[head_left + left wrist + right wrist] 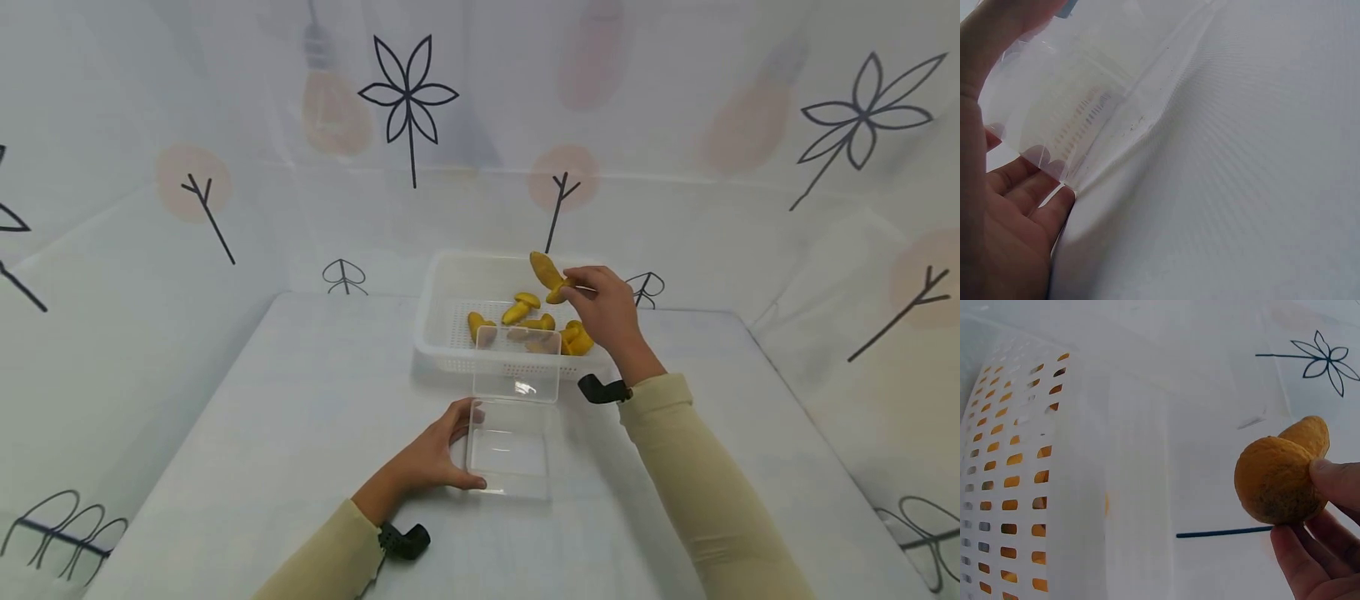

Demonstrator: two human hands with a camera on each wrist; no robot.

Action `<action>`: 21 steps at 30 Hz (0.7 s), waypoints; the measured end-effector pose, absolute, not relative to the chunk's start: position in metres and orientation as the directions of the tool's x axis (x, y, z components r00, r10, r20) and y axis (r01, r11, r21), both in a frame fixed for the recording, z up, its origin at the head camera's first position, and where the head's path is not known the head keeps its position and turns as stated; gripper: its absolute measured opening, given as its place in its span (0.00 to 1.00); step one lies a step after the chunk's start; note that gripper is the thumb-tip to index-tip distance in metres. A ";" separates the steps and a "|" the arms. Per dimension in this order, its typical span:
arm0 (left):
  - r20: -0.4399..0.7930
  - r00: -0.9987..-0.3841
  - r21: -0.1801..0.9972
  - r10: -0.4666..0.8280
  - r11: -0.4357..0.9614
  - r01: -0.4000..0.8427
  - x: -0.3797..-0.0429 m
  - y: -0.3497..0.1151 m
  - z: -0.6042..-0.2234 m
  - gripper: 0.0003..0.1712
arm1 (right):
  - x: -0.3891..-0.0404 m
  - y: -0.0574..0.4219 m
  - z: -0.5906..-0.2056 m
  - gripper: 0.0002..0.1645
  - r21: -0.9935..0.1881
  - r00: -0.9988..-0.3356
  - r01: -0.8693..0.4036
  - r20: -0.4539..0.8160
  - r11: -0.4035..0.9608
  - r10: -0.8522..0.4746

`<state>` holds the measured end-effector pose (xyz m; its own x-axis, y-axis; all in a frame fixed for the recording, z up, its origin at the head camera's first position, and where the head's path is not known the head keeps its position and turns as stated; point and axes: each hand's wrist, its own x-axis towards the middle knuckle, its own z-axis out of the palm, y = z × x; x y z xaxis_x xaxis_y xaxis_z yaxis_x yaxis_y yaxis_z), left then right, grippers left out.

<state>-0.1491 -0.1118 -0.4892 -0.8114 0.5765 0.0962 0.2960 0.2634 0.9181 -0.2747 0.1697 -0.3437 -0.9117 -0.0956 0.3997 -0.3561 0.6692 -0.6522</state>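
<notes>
My right hand (606,310) pinches a yellow mushroom (545,271) between thumb and fingers, above the right part of a white perforated basket (432,304). Up close in the right wrist view, the mushroom (1275,481) shows a rounded cap with a dark patch, its stem pointing up and away. My left hand (429,457) holds a clear plastic box (510,485) by its left side, thumb at the front corner and fingers at the back. The box stands on the table with its hinged lid (516,379) raised toward the basket. In the left wrist view, fingers (1025,187) touch the clear wall.
Several yellow mushrooms (521,308) lie in the basket, some seen through the clear lid. Both stand on a white-covered table (315,417). Behind and at the sides hangs a pale patterned cloth (465,208). A dark camera mount (602,389) sits on the right wrist.
</notes>
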 end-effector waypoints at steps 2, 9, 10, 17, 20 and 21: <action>0.096 -0.811 0.917 0.577 0.265 0.297 -0.149 -0.112 -0.490 0.65 | -0.278 0.170 -0.345 0.22 -0.655 -0.920 -0.332 0.383 0.678 -0.080; 0.084 -0.815 0.920 0.573 0.270 0.285 -0.150 -0.111 -0.489 0.65 | -0.288 0.171 -0.349 0.21 -0.672 -0.934 -0.284 0.356 0.684 -0.038; 0.081 -0.817 0.919 0.571 0.274 0.283 -0.150 -0.111 -0.489 0.65 | -0.289 0.171 -0.350 0.21 -0.674 -0.937 -0.274 0.349 0.686 -0.030; 0.079 -0.817 0.918 0.571 0.278 0.283 -0.150 -0.111 -0.489 0.66 | -0.299 0.174 -0.359 0.23 -0.665 -0.963 -0.170 0.268 0.727 0.021; 0.080 -0.816 0.916 0.573 0.281 0.287 -0.150 -0.112 -0.489 0.66 | -0.301 0.176 -0.362 0.23 -0.662 -0.976 -0.122 0.217 0.740 0.033; 0.081 -0.815 0.914 0.574 0.284 0.291 -0.150 -0.112 -0.489 0.65 | -0.301 0.177 -0.363 0.23 -0.657 -0.979 -0.111 0.202 0.746 0.033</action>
